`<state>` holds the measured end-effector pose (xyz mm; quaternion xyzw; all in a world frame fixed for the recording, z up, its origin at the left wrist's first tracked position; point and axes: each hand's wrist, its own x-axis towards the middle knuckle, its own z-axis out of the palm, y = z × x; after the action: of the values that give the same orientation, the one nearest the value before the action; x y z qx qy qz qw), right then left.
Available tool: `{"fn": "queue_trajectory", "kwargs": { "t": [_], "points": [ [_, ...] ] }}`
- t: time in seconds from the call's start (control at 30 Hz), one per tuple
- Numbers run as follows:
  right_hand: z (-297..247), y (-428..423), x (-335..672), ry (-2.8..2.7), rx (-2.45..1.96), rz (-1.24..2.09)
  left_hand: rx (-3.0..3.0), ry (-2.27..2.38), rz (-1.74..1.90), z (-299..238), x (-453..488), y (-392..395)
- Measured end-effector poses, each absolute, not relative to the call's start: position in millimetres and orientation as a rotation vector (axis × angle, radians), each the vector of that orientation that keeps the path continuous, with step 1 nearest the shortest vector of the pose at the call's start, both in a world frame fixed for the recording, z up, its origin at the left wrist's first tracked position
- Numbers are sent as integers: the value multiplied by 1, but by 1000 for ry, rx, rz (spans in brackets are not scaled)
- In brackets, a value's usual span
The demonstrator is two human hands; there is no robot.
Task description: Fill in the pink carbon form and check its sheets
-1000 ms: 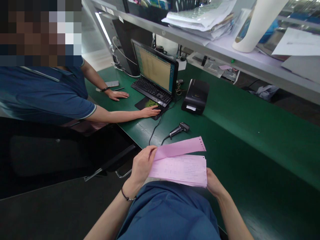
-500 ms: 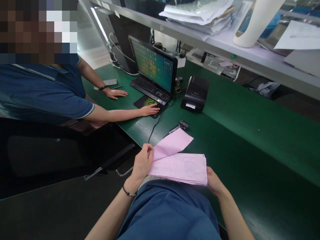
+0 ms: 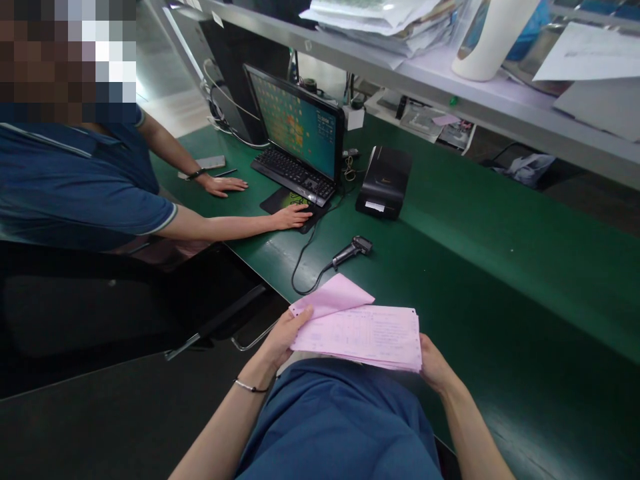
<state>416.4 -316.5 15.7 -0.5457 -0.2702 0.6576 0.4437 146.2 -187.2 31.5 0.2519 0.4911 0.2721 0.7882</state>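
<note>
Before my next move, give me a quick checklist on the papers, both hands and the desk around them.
1. Left hand gripping the pink slips: ok, thumb on top at their left end.
2. Right hand on the slips: ok, at their right edge, fingers partly hidden.
3. Top slip lying flat: not ok, folded over.
4. Scanner apart from the slips: ok, beyond them.
5. Co-worker's hands clear: ok, both apart from the slips.
6. Print legible: cannot tell, too small.

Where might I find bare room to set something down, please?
Bare green tabletop stretches right of the black device, scanner and the wearer's right hand. Crowding lies around the keyboard, mouse pad and co-worker's hands.
</note>
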Motion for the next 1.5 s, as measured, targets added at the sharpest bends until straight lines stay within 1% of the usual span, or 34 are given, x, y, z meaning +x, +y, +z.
{"fn": "queue_trajectory", "kwargs": {
  "t": [0.13, 0.27, 0.5, 0.6, 0.7, 0.8, 0.97, 1.17, 1.37, 1.5],
  "points": [
    [21, -317, 418, -741, -1375, 1626, 549, 1016, 605, 34, 146, -190],
    [18, -321, 417, -677, -1423, 1565, 611, 1001, 591, 23, 147, -188],
    [9, -335, 421, -607, -1469, 1487, 1102, 1201, 906, 0, 157, -188],
    [8, -339, 424, -584, -1474, 1464, 1606, 1260, 997, 8, 157, -194],
    [9, -341, 425, -583, -1495, 1451, 2197, 1168, 965, 21, 155, -203],
    [11, -343, 425, -586, -1484, 1471, 2432, 1018, 864, 32, 153, -212],
    [15, -346, 424, -595, -1443, 1509, 2533, 841, 599, 40, 149, -220],
    [20, -344, 422, -603, -1428, 1527, 2527, 811, 528, 41, 144, -220],
    [17, -343, 423, -626, -1445, 1541, 2436, 820, 643, 41, 144, -218],
    [16, -343, 421, -667, -1434, 1575, 2299, 997, 789, 43, 147, -213]
  ]
}}
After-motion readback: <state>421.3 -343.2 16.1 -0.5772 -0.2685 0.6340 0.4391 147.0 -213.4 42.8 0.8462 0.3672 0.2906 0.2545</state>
